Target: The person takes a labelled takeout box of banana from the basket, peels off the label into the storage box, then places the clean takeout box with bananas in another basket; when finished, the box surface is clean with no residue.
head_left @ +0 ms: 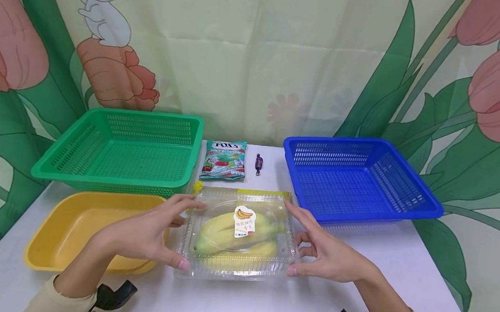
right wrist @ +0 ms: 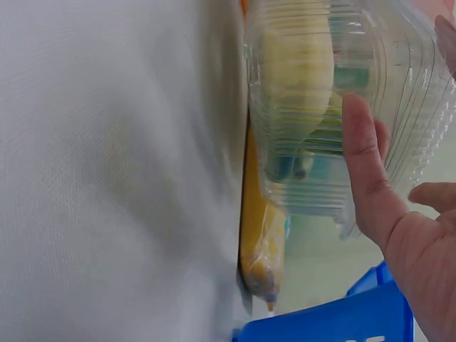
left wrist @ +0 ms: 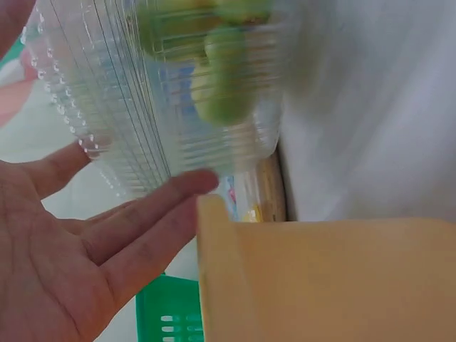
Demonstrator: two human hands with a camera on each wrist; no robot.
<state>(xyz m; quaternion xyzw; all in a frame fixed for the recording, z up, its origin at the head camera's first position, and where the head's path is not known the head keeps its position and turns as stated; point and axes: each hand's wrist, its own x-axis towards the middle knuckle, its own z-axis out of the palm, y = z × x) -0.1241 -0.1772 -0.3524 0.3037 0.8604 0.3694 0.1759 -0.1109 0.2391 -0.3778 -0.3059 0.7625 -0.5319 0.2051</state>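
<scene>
A white bench [head_left: 421, 264] is carrying everything here, in front of a curtain printed with tulips and leaves. At the back right a blue basket [head_left: 416, 206] is sitting on it, and at the back left a green basket [head_left: 58, 159] is standing opposite; a yellow tray [head_left: 52, 239] is lying just in front of the green one. Between the tray and the blue basket, near the front middle of the bench, a clear plastic clamshell box of bananas [head_left: 240, 235] is resting with a small banana sticker on its lid. The left hand [head_left: 146, 236] is touching the box's left side, its fingers [left wrist: 153, 214] spread fairly wide and nearly straight, thumb at the near corner, not curling round anything. The right hand [head_left: 326, 253] is lying against the box's right side in the same way, fingers [right wrist: 363, 164] extended and relaxed, the thumb pressing the ribbed wall. Behind the box, between the two baskets, a bag of Fox's mint candies [head_left: 224, 160] is lying flat, and just beside it to the right a single purple-wrapped sweet [head_left: 258, 164] is lying apart.
</scene>
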